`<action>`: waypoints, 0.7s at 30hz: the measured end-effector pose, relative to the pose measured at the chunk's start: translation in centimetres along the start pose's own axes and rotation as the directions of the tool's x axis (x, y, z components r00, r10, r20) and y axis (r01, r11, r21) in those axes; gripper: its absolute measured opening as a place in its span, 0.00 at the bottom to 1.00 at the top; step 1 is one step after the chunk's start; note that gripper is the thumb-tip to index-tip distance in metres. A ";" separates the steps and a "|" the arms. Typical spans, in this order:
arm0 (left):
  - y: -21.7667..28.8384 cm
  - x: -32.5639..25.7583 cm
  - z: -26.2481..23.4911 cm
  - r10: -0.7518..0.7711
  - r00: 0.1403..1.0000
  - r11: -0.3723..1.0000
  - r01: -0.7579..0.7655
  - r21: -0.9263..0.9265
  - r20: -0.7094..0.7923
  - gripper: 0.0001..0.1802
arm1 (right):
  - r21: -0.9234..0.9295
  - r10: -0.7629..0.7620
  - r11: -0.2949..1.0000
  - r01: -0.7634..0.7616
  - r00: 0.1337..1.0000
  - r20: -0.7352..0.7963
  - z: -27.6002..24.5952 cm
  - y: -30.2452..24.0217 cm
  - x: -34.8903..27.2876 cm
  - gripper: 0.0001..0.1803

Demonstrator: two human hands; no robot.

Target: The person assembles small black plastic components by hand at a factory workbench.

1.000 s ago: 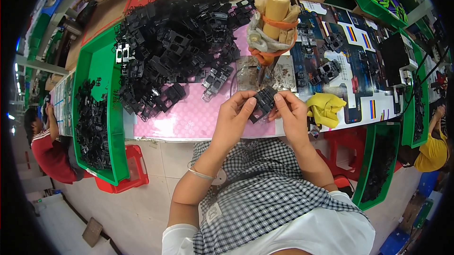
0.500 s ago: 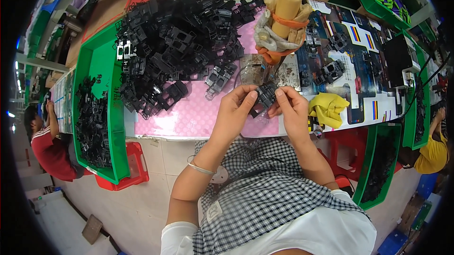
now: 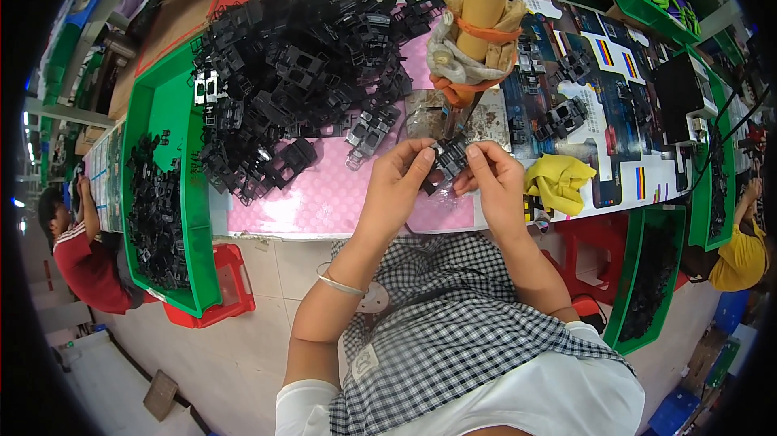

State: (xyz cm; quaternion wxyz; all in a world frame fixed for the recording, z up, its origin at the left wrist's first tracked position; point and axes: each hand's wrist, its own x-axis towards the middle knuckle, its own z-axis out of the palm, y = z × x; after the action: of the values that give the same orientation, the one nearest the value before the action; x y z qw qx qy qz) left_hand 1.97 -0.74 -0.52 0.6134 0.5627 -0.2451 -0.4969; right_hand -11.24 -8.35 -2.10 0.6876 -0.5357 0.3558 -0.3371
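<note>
Two hands meet over one small black plastic part (image 3: pixel 447 162) just above the near table edge: our left hand (image 3: pixel 398 181) pinches its left side and our right hand (image 3: pixel 490 179) grips its right side, both closed on it. Against a second ago the part has risen a little, from low at the table edge toward the wrapped tool post (image 3: pixel 477 27) at 12 o'clock, and the fingers have shifted along it; we judge the piece is being turned or fitted in the hands, not set down. At 10 o'clock lies the big heap of black parts (image 3: pixel 299 72) on the pink mat (image 3: pixel 324 197), spilling into the green tray (image 3: pixel 166 112). At 2 o'clock flat printed cards (image 3: pixel 603 60), dark with small coloured stripes, cover the bench; we cannot tell more of them. A yellow cloth (image 3: pixel 558 181) sits at 3 o'clock, just beside the right hand. A red stool (image 3: pixel 212 290) stands at 8 o'clock.
</note>
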 end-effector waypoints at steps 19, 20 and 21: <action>-0.8 0.1 0.2 0.017 1.000 1.000 -0.017 -0.002 -0.010 0.14 | 0.032 -0.013 0.999 0.013 1.000 0.002 -0.3 0.5 -0.1 0.11; -0.7 0.1 0.3 0.021 1.000 1.000 -0.021 -0.001 -0.010 0.14 | 0.036 -0.010 0.999 0.010 1.000 -0.004 -0.3 0.4 -0.2 0.11; -0.7 0.1 0.3 0.023 1.000 1.000 -0.023 0.001 -0.011 0.14 | 0.040 -0.007 0.999 0.007 1.000 -0.010 -0.3 0.2 -0.2 0.11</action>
State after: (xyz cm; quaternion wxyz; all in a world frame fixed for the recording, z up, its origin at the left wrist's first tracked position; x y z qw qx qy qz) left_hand 1.48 -0.87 -1.12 0.6201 0.5630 -0.2485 -0.4865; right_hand -11.60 -8.27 -2.37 0.6952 -0.5214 0.3505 -0.3492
